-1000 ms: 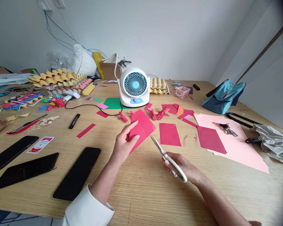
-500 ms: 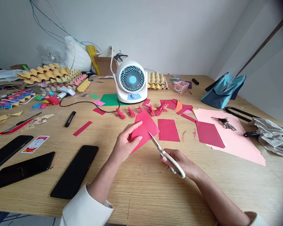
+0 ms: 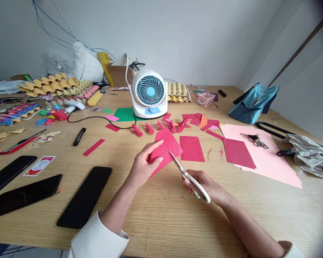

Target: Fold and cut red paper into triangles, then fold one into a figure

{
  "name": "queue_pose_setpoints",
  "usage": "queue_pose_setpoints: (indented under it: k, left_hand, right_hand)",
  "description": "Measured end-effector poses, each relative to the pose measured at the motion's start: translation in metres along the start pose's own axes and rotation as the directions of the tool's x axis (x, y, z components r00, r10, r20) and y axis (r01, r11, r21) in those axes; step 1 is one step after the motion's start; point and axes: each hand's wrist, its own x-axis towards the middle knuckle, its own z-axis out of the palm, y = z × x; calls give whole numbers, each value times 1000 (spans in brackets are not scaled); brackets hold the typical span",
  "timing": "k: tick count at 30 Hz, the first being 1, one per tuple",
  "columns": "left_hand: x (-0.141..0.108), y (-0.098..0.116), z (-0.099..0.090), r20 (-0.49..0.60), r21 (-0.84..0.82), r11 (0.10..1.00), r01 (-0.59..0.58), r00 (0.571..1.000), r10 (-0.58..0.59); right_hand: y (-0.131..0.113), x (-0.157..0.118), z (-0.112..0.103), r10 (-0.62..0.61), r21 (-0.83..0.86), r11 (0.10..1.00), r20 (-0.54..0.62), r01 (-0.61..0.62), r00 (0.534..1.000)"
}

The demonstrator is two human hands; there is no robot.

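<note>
Between the thumb and fingers of my left hand (image 3: pixel 145 163) is a sheet of red paper (image 3: pixel 167 145), held up at a tilt above the table. My right hand (image 3: pixel 201 186) grips white-handled scissors (image 3: pixel 179 166), whose blades reach over the lower right edge of that sheet. The blades look nearly closed; whether they have cut into the paper I cannot tell. Just beyond the sheet lies a row of several small folded red paper pieces (image 3: pixel 148 128). A red paper rectangle (image 3: pixel 191 148) rests flat to the right of the held sheet.
A white fan (image 3: pixel 150 95) stands behind the paper pieces. Several phones, one a black phone (image 3: pixel 84 197), lie at the left, near a black marker (image 3: pixel 79 137). On the right are pink sheets (image 3: pixel 274 161) with keys (image 3: pixel 255 140) on top, and a blue bag (image 3: pixel 254 104). Egg cartons (image 3: pixel 56 87) are stacked back left.
The view has shifted very slightly. Both hands, the red sheet and the scissors hold almost the same positions as before.
</note>
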Motion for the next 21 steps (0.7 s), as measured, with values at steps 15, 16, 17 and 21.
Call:
queue_pose_setpoints:
  k: [15, 16, 17, 21]
  left_hand:
    - [-1, 0, 0, 10, -56, 997, 56, 998, -55]
    - [-1, 0, 0, 14, -62, 996, 59, 998, -58]
    - [-1, -1, 0, 15, -65, 996, 60, 998, -59]
    - [-1, 0, -1, 11, -59, 997, 54, 999, -54]
  right_hand:
    - [-6, -2, 0, 16, 20, 1000, 11, -16, 1000]
    - [-6, -2, 0, 16, 25, 1000, 12, -17, 1000]
    - [-6, -2, 0, 18, 28, 999, 14, -18, 1000]
    - [-6, -2, 0, 20, 18, 1000, 14, -20, 1000]
